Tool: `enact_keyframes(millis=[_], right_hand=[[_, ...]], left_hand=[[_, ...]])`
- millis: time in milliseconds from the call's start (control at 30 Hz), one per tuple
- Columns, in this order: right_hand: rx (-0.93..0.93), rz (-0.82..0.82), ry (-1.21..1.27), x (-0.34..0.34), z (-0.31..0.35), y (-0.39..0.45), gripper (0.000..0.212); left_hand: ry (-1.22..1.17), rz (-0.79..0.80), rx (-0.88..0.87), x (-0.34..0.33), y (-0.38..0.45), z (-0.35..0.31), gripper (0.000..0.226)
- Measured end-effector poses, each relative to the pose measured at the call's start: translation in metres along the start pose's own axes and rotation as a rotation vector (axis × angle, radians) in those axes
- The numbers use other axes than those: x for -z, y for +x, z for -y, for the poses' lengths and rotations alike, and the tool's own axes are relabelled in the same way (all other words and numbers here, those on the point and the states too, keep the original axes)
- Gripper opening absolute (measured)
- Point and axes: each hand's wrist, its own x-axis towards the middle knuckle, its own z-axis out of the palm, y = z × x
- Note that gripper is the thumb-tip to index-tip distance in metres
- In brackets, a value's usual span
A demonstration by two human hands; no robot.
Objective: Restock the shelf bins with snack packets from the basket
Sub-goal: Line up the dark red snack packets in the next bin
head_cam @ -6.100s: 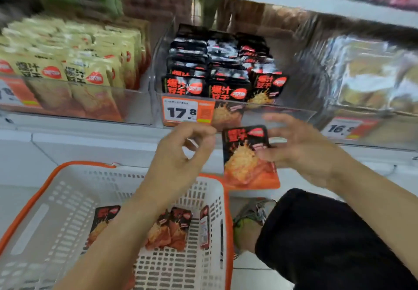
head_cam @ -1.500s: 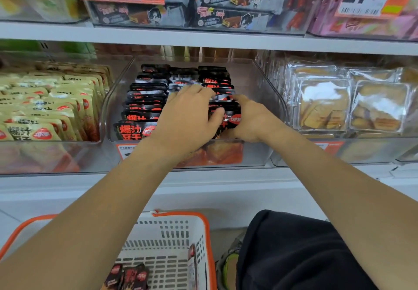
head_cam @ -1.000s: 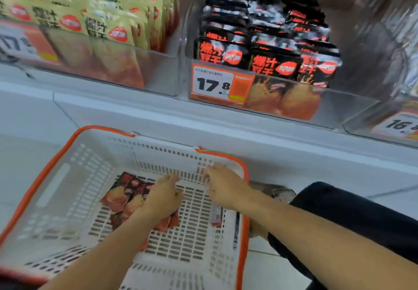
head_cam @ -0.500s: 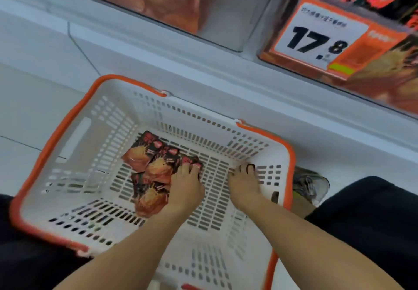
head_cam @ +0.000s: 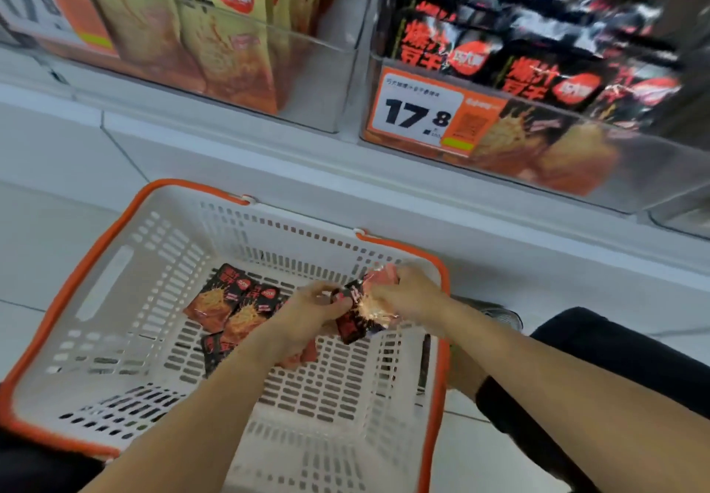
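A white basket with an orange rim sits on the floor below the shelf. Several black-and-orange snack packets lie on its bottom. Both hands are over the basket. My left hand and my right hand together grip a black snack packet lifted off the basket floor; my right hand also seems to pinch a second reddish packet. Above, the clear shelf bin with the 17.8 price tag holds rows of the same black packets.
A second clear bin at the upper left holds yellow packets. The white shelf ledge runs between the bins and the basket. A black-clothed knee and a shoe are at the right of the basket.
Both hands came down from the black-packet bin into the basket. They lay flat on the packets half a second ago; now they are raised together, gripping a packet.
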Motion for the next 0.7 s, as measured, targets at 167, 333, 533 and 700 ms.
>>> enact_keyframes(millis=[167, 333, 533, 700], right_hand=[[0.216, 0.077, -0.287, 0.081, 0.032, -0.070, 0.037], [0.574, -0.051, -0.200, 0.127, 0.036, -0.128, 0.029], [0.928, -0.875, -0.118, 0.192, 0.055, -0.173, 0.045], [0.970, -0.910, -0.059, 0.220, 0.067, -0.162, 0.052]], left_hand=[[0.632, 0.178, -0.473, -0.035, -0.045, -0.094, 0.032], [0.684, 0.081, -0.898, -0.105, -0.096, -0.157, 0.034], [0.907, -0.396, -1.426, -0.136, -0.100, -0.199, 0.035], [1.144, -0.450, -1.427, -0.147, -0.083, -0.201, 0.046]])
